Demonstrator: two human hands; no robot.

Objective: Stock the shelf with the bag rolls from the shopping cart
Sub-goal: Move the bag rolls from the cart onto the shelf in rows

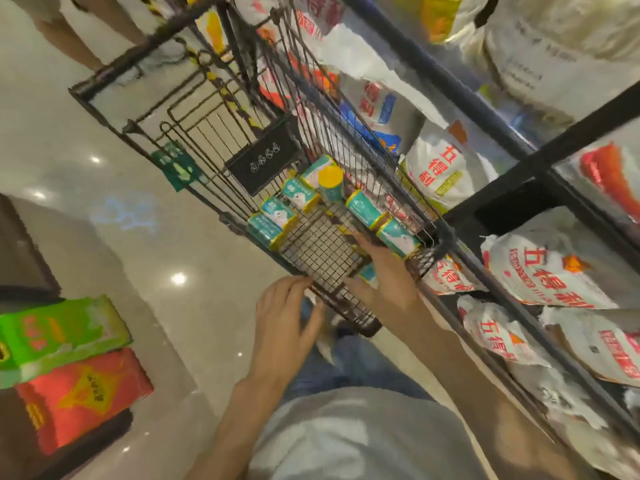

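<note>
Several white sacks beside cart

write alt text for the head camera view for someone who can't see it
A person's right hand reaches into a black wire shopping cart toward teal-and-yellow bag rolls on its floor, while the left hand rests open at the cart's near edge. White sacks with red print fill the dark shelf on the right; green and red bags sit lower left.

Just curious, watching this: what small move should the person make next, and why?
Probably close the right hand around the roll beneath its fingers and lift it. That hand already reaches into the cart, the left hand rests open at the cart's edge, and several rolls remain unstocked.
</note>
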